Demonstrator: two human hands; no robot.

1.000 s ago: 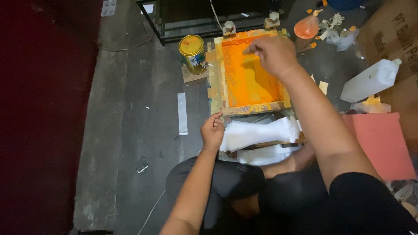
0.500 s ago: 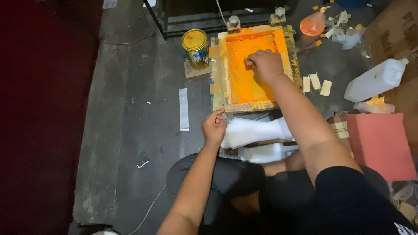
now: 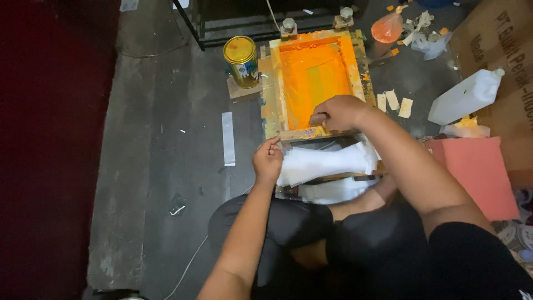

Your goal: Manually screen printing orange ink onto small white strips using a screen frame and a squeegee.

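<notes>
At the bottom we see our own legs in dark cloth, cut off by the frame edge, folded on the grey floor. At three o'clock a brown cardboard box with dark print runs off the right edge, so its full shape is lost to us. Below it a pink flat pad lies partly under our right arm. At twelve o'clock sits the wooden printing frame, its mesh flooded with orange ink; its near edge is partly hidden by our right hand, which is clenched around something at the frame's six o'clock side, though we cannot make out what it grips. Just below the frame lies a stack of white sheets, its right end hidden behind our forearm. Our left hand rests with curled fingers touching the stack's nine o'clock edge. At two o'clock lies a white plastic jug on its side. At eleven o'clock stands a yellow round tin with a small blue label.
</notes>
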